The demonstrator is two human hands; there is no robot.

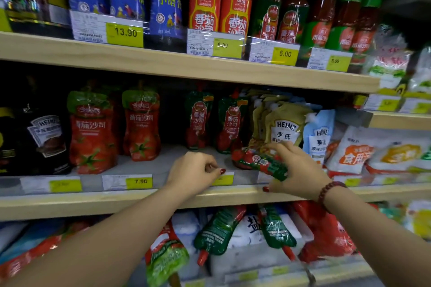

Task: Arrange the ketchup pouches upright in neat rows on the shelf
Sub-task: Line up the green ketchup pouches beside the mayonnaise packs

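Note:
My right hand (300, 170) grips a red-and-green ketchup pouch (258, 161) that lies on its side at the front of the middle shelf (130, 200). My left hand (196, 170) hovers just left of it, fingers curled, holding nothing. Behind them two dark green ketchup pouches (198, 121) (229, 123) stand upright. Further left, two larger red tomato pouches (92, 133) (141, 123) also stand upright. On the shelf below, several ketchup pouches (218, 230) lie tipped over on white bags.
Yellow and blue Heinz pouches (285, 128) crowd right behind my right hand. A dark Heinz pouch (45, 137) stands far left. White bags (354, 151) lie to the right. Sauce bottles (235, 7) fill the upper shelf. Price tags (127, 182) line the shelf edges.

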